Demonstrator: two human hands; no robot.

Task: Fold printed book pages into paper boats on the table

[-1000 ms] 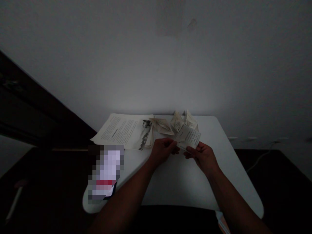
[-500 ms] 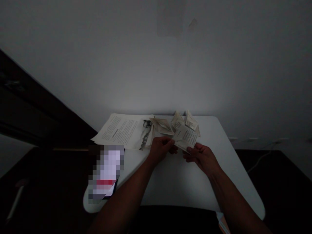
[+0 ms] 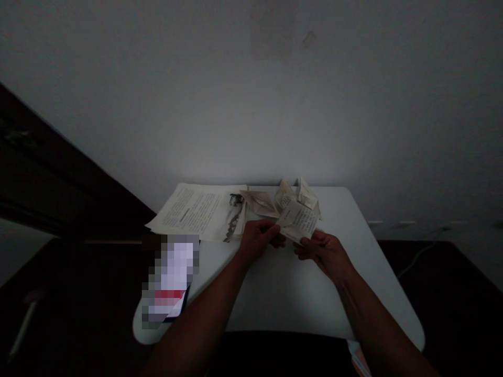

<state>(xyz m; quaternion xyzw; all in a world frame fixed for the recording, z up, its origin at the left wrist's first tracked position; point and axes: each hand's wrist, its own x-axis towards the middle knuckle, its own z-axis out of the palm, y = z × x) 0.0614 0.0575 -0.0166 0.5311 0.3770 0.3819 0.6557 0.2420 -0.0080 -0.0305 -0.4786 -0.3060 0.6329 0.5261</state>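
Between my hands is a folded piece of printed paper (image 3: 297, 221), roughly square and tilted, raised over the white table (image 3: 291, 293). My left hand (image 3: 259, 238) pinches its left corner between thumb and fingers. At the lower right edge, my right hand (image 3: 323, 252) grips the same paper, thumb on top. Just beyond it lie folded paper shapes: a flat pointed one (image 3: 259, 202) on the left, a peaked one (image 3: 285, 191) in the middle and another (image 3: 307, 195) at the right. The folded paper partly covers the middle shape.
A stack of printed sheets (image 3: 192, 212) with a dark picture lies at the table's back left. A phone (image 3: 173, 277), its screen blurred out, rests near the left edge. The wall (image 3: 251, 115) stands right behind the table. A cable (image 3: 418, 259) hangs at the right.
Both hands keep the same hold on the folded paper, which has barely moved. The whole view has shifted very slightly.
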